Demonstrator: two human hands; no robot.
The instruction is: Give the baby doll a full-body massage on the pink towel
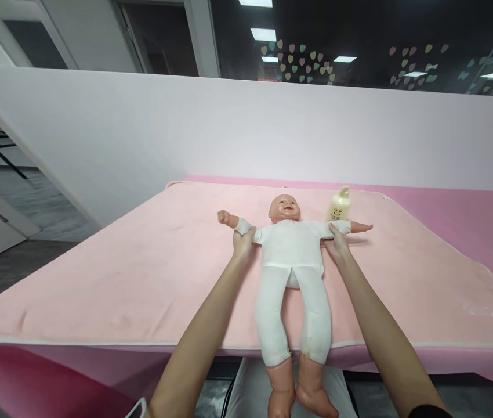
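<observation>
A baby doll [292, 247] with a white cloth body lies face up on a pink blanket [142, 261], its head toward the wall and its feet over the near edge. Both of its arms are stretched out sideways. My left hand [243, 241] is closed around the doll's arm on the left side of the view. My right hand [337, 241] grips the other arm near the white cuff. Just behind that arm stands a pale yellow bottle [340, 204] with a face drawn on it.
A white wall [246, 128] rises behind the table, with dark glass and heart stickers above it. Pink cover [468, 215] shows beyond the blanket at the right. My lap is below the near edge.
</observation>
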